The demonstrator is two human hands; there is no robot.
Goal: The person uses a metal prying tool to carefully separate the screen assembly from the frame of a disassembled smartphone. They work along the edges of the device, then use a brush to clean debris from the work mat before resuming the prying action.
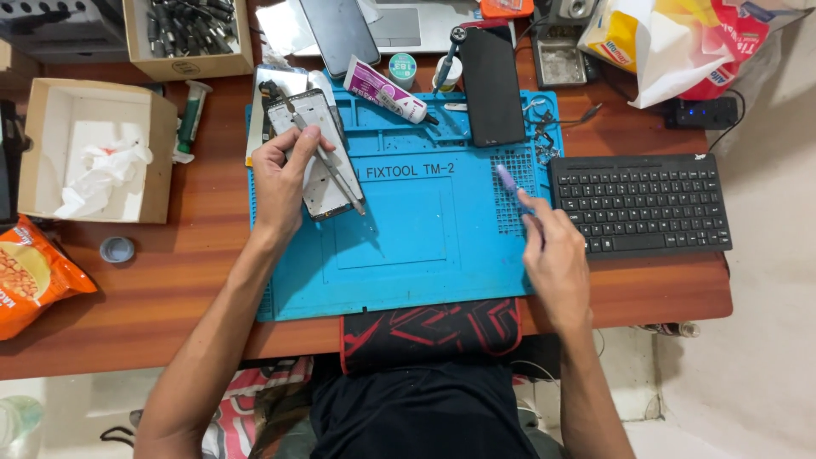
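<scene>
My left hand (280,174) grips an opened phone frame (316,153) over the left part of a blue repair mat (425,255), with metal tweezers (331,166) lying across the frame under my thumb. My right hand (557,255) rests at the mat's right edge and holds a thin purple-tipped tool (510,185), its tip over the mat's small grid of compartments. A black phone (491,85) lies face up at the mat's top right. A purple-and-white glue tube (384,90) lies along the mat's top edge.
A black keyboard (642,204) sits right of the mat. On the left stand a cardboard box with tissue (93,153) and an orange snack bag (34,272). A box of screwdriver bits (187,34), a laptop (399,25) and plastic bags (680,42) line the back.
</scene>
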